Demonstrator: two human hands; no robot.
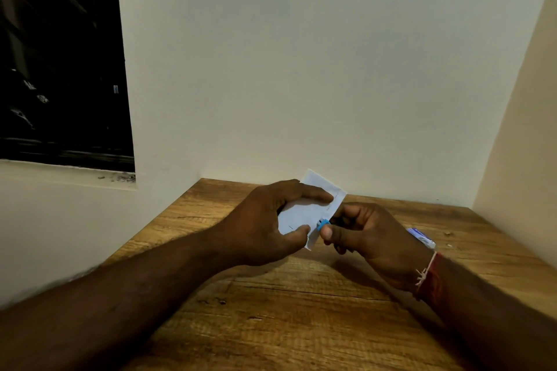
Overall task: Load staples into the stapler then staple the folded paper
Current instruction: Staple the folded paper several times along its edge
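My left hand [265,220] holds a folded white paper [304,211] above the wooden table, fingers over its top edge and thumb on its lower face. My right hand [361,229] grips a small blue stapler [324,223], most of it hidden in my curled fingers. Only the stapler's blue front end shows, and it sits at the paper's right edge. A small dark mark shows on the paper near my left thumb.
A wooden table [301,310] fills the corner between two pale walls. A small blue and white box [422,237] lies on the table just behind my right wrist. A dark window [60,69] is at the upper left.
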